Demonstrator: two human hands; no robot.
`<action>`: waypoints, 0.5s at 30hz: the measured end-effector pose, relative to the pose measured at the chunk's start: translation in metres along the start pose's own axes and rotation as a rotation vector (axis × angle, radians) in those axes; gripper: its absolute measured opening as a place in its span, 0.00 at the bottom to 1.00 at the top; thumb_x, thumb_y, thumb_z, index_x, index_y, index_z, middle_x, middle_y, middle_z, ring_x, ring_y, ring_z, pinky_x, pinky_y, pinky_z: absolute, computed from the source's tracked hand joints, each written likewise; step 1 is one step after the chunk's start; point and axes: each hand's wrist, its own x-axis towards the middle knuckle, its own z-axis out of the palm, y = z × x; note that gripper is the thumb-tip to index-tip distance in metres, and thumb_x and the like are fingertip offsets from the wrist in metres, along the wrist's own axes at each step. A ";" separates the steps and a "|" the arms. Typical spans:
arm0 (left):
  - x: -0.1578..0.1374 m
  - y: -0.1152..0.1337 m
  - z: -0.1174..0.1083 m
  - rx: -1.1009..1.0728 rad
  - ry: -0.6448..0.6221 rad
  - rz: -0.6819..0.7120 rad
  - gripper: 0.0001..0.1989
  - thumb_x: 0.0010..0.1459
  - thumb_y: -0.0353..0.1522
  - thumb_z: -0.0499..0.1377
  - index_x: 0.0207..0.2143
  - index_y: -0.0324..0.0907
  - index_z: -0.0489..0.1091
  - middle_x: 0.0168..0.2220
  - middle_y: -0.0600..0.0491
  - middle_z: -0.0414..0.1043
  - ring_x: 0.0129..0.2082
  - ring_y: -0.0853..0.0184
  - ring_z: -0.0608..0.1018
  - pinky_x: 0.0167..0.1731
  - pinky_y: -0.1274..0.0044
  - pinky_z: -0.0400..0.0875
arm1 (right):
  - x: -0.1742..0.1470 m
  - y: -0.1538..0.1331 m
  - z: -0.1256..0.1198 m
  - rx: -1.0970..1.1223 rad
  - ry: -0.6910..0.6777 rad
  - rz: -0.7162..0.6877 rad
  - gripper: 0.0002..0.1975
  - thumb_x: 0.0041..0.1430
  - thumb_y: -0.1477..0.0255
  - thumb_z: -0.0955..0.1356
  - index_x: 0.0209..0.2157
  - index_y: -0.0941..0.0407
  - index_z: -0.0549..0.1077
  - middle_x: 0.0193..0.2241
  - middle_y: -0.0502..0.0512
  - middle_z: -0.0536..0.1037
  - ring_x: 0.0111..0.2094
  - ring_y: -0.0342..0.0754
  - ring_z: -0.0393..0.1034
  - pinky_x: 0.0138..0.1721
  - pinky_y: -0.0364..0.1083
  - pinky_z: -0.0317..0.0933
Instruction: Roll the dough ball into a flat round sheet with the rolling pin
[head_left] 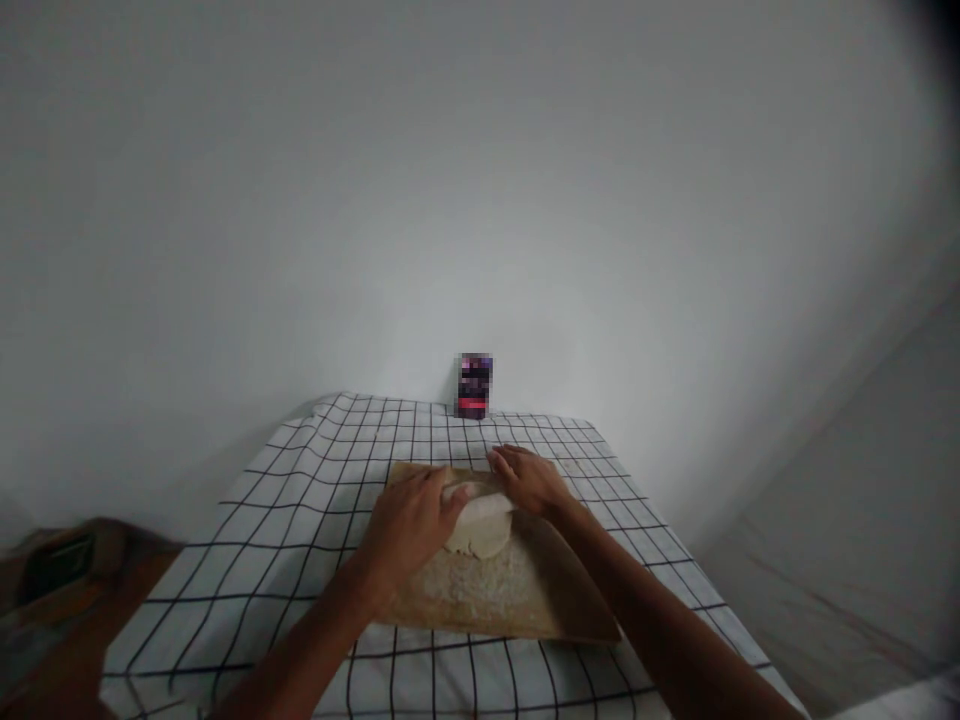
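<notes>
On the wooden board (525, 605), dusted with flour, lies a flattened round of pale dough (480, 537) with a ragged near edge. A pale rolling pin (491, 503) crosses the far part of the dough, much the same colour as it. My left hand (415, 515) is closed over the pin's left end, thumb toward the middle. At its right end, my right hand (531, 483) rests over the pin with the fingers bent forward. Both hands hide the pin's ends and part of the dough.
A white tablecloth with black checks (285, 520) covers the table under the board. Against the wall (480, 200) at the back stands a small dark, blurred-out packet or phone (473, 387). A brown box-like object (71, 565) sits at the lower left, beyond the table's edge.
</notes>
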 end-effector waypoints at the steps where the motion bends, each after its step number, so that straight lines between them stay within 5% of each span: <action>1: 0.008 -0.003 -0.003 0.001 -0.021 -0.033 0.20 0.75 0.44 0.51 0.51 0.44 0.79 0.49 0.45 0.85 0.52 0.54 0.84 0.53 0.65 0.76 | 0.011 0.000 0.000 0.007 0.003 0.000 0.30 0.79 0.55 0.51 0.51 0.51 0.81 0.51 0.59 0.85 0.54 0.54 0.78 0.53 0.50 0.68; 7: 0.043 -0.015 -0.013 0.100 -0.067 -0.153 0.25 0.76 0.43 0.46 0.44 0.43 0.80 0.43 0.46 0.86 0.44 0.57 0.86 0.41 0.70 0.74 | 0.058 0.006 0.009 0.039 0.003 0.007 0.35 0.80 0.55 0.49 0.48 0.55 0.83 0.43 0.59 0.87 0.46 0.53 0.81 0.46 0.46 0.67; 15: 0.075 -0.033 -0.010 0.183 -0.120 -0.181 0.25 0.75 0.44 0.46 0.43 0.43 0.81 0.43 0.43 0.85 0.45 0.55 0.85 0.45 0.69 0.73 | 0.075 0.009 0.017 -0.029 -0.037 0.050 0.32 0.80 0.57 0.53 0.45 0.57 0.83 0.42 0.60 0.87 0.45 0.52 0.81 0.46 0.44 0.64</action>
